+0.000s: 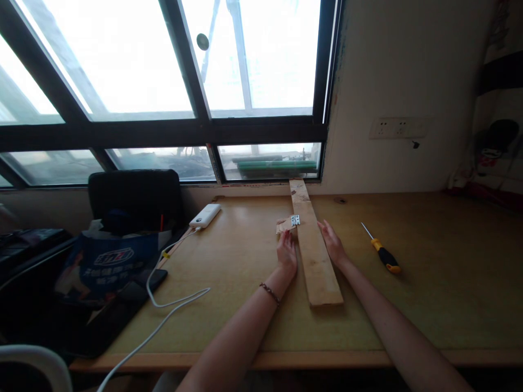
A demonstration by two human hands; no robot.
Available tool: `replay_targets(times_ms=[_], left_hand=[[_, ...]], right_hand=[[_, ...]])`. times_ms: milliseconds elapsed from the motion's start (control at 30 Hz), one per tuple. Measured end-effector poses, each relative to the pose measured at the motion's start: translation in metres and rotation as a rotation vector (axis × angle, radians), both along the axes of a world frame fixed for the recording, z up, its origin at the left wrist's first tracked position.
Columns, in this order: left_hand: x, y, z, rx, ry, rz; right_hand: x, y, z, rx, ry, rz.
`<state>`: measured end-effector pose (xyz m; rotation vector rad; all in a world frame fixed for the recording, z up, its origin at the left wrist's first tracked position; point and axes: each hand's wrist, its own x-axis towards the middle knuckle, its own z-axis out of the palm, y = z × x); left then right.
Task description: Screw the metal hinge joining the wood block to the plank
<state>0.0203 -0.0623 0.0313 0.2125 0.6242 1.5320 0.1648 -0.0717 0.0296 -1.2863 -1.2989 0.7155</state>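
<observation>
A long wooden board [316, 261] lies on the table, its far end reaching the window sill. At its left edge, a small metal hinge [295, 220] with holes spans the board and a short wooden piece [283, 226]. My left hand [287, 255] is closed on that short piece, with fingertips at its near and far sides. Along the board's right edge rests my right hand [333, 244], its fingers stretched out and lying against the wood. A screwdriver [386, 257] with a yellow and black handle lies to the right of my right arm.
On the table [237, 305], a white power bank [205, 216] sits at the left with a white cable [175, 302] trailing toward the front edge. A black chair [134, 198] holding a blue bag [110, 261] stands left. Behind are a window and a wall socket [398, 128].
</observation>
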Motion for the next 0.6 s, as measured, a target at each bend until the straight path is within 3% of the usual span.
replay_targets(times_ms=[200, 300, 433, 600], left_hand=[[0.002, 0.0, -0.002, 0.014, 0.005, -0.007], [0.006, -0.004, -0.005, 0.04, 0.107, 0.007], [0.011, -0.014, -0.011, 0.056, 0.322, -0.121], [0.011, -0.02, -0.007, 0.051, 0.335, -0.295]], right_hand=[[0.0, 0.004, -0.003, 0.004, -0.006, -0.015], [-0.001, 0.006, -0.005, -0.007, 0.021, -0.075], [-0.002, 0.002, -0.005, -0.189, 0.058, -0.255], [-0.01, -0.014, 0.006, -0.36, 0.261, -0.014]])
